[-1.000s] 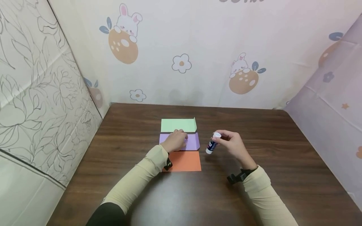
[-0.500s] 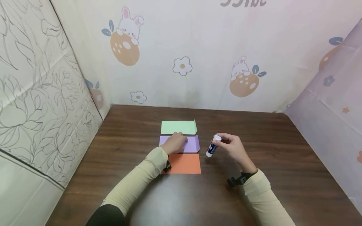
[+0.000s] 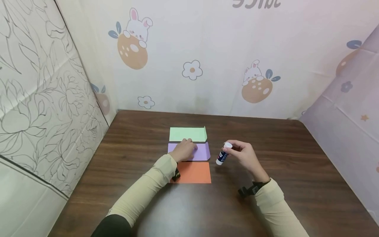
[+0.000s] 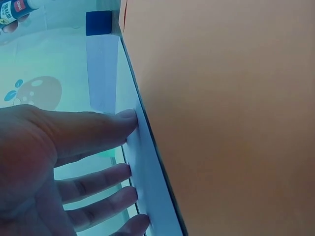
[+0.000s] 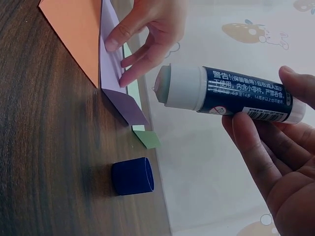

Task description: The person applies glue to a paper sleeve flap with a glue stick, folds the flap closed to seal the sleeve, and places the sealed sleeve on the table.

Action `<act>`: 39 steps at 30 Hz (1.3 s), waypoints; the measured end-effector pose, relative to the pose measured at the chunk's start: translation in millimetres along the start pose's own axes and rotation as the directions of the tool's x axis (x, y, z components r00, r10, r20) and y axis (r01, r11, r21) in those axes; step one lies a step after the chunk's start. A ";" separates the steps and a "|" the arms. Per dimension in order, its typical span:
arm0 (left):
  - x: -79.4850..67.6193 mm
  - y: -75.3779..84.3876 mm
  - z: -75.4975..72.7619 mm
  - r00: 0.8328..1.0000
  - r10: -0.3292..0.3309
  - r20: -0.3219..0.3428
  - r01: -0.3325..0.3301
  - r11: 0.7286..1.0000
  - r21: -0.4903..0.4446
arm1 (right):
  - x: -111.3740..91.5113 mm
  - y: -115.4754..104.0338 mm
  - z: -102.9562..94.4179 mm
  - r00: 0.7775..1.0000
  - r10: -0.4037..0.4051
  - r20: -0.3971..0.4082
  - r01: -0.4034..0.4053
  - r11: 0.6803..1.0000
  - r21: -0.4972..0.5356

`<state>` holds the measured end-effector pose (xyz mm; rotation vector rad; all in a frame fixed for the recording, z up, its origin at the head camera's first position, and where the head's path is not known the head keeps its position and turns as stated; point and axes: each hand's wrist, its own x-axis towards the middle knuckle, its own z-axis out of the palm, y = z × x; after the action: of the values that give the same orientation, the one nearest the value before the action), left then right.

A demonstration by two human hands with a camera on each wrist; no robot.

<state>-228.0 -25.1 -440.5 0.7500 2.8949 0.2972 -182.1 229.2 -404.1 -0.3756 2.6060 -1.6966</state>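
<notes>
My right hand (image 3: pixel 244 156) grips a glue stick (image 5: pixel 246 93) by its white base. The stick is uncapped, its glue end tilted down to the left above the table in the head view. My left hand (image 3: pixel 184 149) rests its fingertips on a purple paper (image 3: pixel 201 151), with thumb and fingers spread in the left wrist view. That paper's right end has a creased flap (image 5: pixel 123 105) with cut corners. An orange paper (image 3: pixel 195 172) lies on the near side, a green paper (image 3: pixel 186 134) with a raised end flap on the far side.
A dark blue cap (image 5: pixel 133 176) stands on the wooden table (image 3: pixel 281 158) beyond the flaps in the right wrist view. A printed cloth wall (image 3: pixel 219 39) rises behind the table, and a flower-patterned panel (image 3: pixel 44 98) runs along the left.
The head view shifts slightly, so the whole scene sits a little lower in it. Both hands, the glue stick and the papers keep their places relative to one another.
</notes>
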 end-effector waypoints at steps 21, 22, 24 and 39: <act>4.2 -1.3 3.2 0.998 0.065 0.025 -0.065 0.998 -0.007 | 3.0 1.3 0.3 0.999 0.031 -0.014 -0.031 0.999 0.018; 3.8 -1.4 3.0 0.998 0.065 0.027 -0.064 0.998 -0.004 | 3.2 0.6 0.6 0.999 0.034 -0.019 -0.034 0.999 0.023; 3.5 -1.4 3.1 0.998 0.062 0.031 -0.062 0.998 -0.006 | 4.0 -0.9 1.3 0.999 0.035 -0.034 -0.034 0.999 0.029; 4.9 1.1 4.3 0.998 0.048 0.048 -0.048 0.999 -0.012 | 20.3 -15.4 8.9 0.997 0.005 -0.083 -0.008 0.999 -0.038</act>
<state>-230.9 -21.1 -444.9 0.8146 2.8308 0.2959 -197.6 211.1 -391.4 -0.3037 2.6972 -1.6985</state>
